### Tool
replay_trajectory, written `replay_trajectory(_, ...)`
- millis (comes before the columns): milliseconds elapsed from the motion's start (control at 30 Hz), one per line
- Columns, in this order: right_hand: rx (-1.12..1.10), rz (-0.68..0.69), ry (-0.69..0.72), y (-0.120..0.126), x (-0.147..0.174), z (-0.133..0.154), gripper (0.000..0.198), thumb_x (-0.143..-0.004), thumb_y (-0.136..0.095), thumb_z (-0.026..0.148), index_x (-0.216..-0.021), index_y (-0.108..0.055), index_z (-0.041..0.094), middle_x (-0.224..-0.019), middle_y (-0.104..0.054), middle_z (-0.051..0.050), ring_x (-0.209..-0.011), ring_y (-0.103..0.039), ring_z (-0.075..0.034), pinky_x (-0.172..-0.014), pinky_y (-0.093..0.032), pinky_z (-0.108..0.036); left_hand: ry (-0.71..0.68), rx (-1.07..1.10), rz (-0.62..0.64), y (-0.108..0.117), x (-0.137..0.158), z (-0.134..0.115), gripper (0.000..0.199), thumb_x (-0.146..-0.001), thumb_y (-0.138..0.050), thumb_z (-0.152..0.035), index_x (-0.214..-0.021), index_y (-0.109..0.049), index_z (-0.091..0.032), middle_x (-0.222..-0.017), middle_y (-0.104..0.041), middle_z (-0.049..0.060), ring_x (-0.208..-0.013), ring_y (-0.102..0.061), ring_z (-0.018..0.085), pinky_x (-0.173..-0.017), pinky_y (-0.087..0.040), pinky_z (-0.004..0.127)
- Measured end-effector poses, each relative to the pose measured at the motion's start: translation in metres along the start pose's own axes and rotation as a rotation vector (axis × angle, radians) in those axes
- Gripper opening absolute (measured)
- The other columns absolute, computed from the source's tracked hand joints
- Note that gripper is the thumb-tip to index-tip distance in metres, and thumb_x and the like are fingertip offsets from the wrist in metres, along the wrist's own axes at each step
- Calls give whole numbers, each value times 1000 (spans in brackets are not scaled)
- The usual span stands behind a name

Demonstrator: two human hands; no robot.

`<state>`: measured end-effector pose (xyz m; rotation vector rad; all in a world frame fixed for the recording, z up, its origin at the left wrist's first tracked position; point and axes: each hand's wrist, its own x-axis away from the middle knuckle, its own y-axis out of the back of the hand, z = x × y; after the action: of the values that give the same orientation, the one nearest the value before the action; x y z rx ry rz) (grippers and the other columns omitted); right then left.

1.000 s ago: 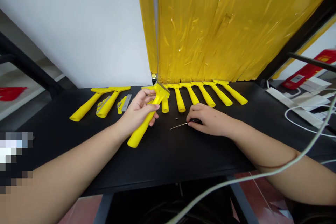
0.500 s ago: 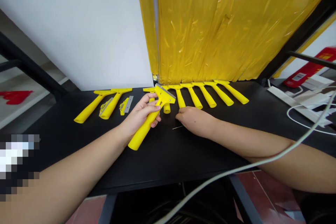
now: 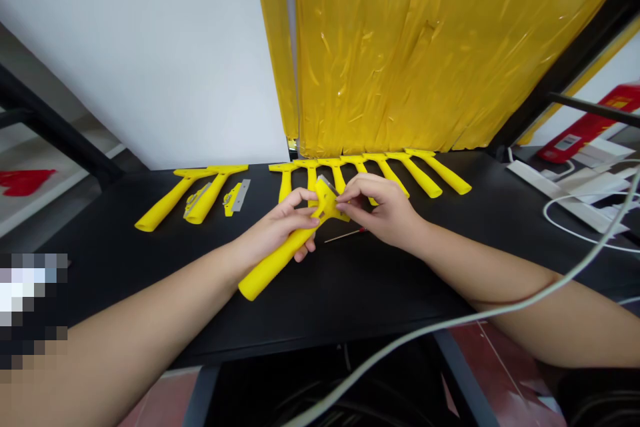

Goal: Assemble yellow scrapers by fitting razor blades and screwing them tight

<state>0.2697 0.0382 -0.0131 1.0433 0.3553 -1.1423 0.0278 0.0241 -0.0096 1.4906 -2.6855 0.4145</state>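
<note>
My left hand is closed around a yellow scraper, its handle slanting down toward the front edge and its head tilted up. My right hand pinches at the right side of the scraper's head, beside the blade. Whatever lies between those fingertips is too small or too hidden to make out. Below the right hand a thin screwdriver rests on the table, with a bit of red at its handle end. Behind both hands several more yellow scrapers stand in a row, some partly covered by my hands.
Left on the black table lie two yellow scraper handles and two yellow blade holders with metal blades. A pale cable crosses in front of my right forearm. A red box and white strips are at right.
My right hand has risen from the table to the scraper's head. My left hand has turned the scraper slightly and brought it right. More of the screwdriver now shows.
</note>
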Motion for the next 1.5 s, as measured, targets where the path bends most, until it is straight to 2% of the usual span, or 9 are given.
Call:
replay_trajectory(333,-90,84,-139,0,-2,-1,11,-95,-76,28,-88,-71,22,-86,-60,-2,-77,-55,-16,-68,-47,-30,-98,-96,65,-9,5,8,34,-89,-76,-23,-112,-50,-26,-103,-66,-1,-57,-67,10,-39,-55,20)
replay_trajectory(567,-356,136,-459,-2,0,-11,50,-81,-89,51,-78,-49,22,-70,-46,7,-60,-39,-10,-54,-35,-26,-178,-235,19,-11,7,14,31,-89,-76,-24,-110,-54,-23,-100,-61,-1,-61,-63,8,-41,-58,20)
replay_trajectory(700,-402,151,-487,-3,-1,-16,53,-75,-93,52,-82,-50,22,-70,-46,8,-58,-39,-9,-55,-36,-25,-167,-201,41,-10,5,10,33,-88,-76,-24,-110,-53,-23,-111,-63,2,-60,-66,9,-40,-57,22)
replay_trajectory(833,-221,287,-385,16,-6,-11,42,-81,-89,45,-93,-57,22,-70,-48,8,-59,-44,-10,-56,-38,-25,-151,-134,-5,-2,2,4,39,-86,-76,-24,-114,-48,-25,-108,-64,0,-56,-69,11,-39,-55,22)
replay_trajectory(933,165,601,-261,37,-6,-6,21,-85,-85,30,-93,-69,20,-77,-57,3,-66,-51,-12,-61,-39,-26,-158,-106,-77,6,-1,1,43,-84,-77,-23,-114,-45,-26,-99,-64,-3,-54,-69,12,-38,-52,21)
replay_trajectory(1033,370,799,-297,52,-1,-5,11,-86,-80,21,-95,-75,22,-83,-65,0,-73,-58,-15,-65,-41,-28,-161,-90,-106,12,-3,0,44,-84,-77,-23,-114,-45,-27,-91,-62,-5,-54,-68,13,-38,-51,20)
replay_trajectory(1133,420,850,-336,55,5,-6,4,-89,-75,18,-89,-74,22,-89,-68,-2,-79,-61,-17,-70,-44,-30,-158,-90,-117,12,-4,1,42,-85,-75,-23,-113,-45,-27,-90,-64,-5,-55,-68,13,-39,-52,20)
replay_trajectory(1267,288,805,-282,55,5,-5,6,-94,-67,18,-89,-70,21,-93,-69,-3,-79,-61,-17,-70,-46,-29,-174,-79,-146,10,-4,1,43,-84,-77,-23,-112,-45,-27,-89,-65,-5,-54,-68,13,-39,-51,21)
replay_trajectory(1500,96,273,-323,48,3,-13,16,-99,-67,35,-95,-64,20,-79,-65,-1,-65,-57,-13,-58,-45,-26,-197,-55,-188,10,-5,-2,47,-81,-79,-24,-112,-43,-27,-76,-61,-9,-48,-65,13,-38,-50,21)
